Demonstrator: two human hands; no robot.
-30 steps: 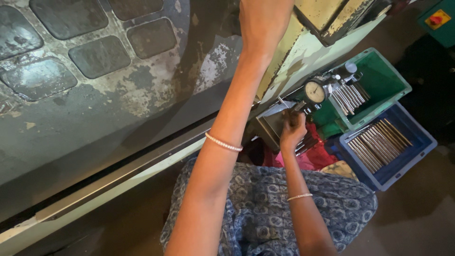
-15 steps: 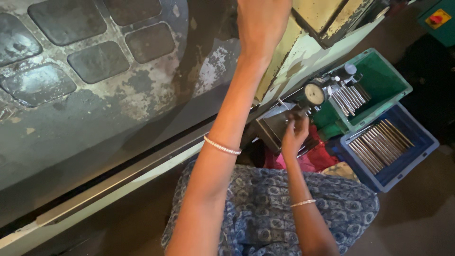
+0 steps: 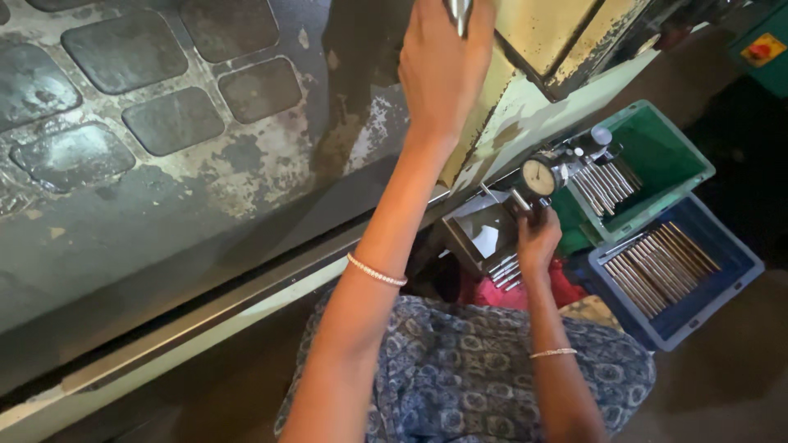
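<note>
My left hand (image 3: 443, 66) is raised at the top of the view, closed around a short metal rod (image 3: 458, 11) next to a worn, cream-painted machine body (image 3: 533, 33). My right hand (image 3: 538, 242) is lower, at the dial gauge (image 3: 539, 176) on its stand, pinching a metal pin (image 3: 520, 199) just under the dial. A small grey metal tray (image 3: 484, 234) sits left of that hand, and several loose pins (image 3: 505, 269) lie below it.
A green bin (image 3: 657, 156) and a blue bin (image 3: 681, 279), both holding several metal rods, sit to the right. A large worn machine panel (image 3: 164, 156) with dark square pads fills the left. My patterned clothing (image 3: 468, 369) is at the bottom.
My left hand has stayed raised at the machine. My right hand has shifted slightly up toward the dial gauge with the pin.
</note>
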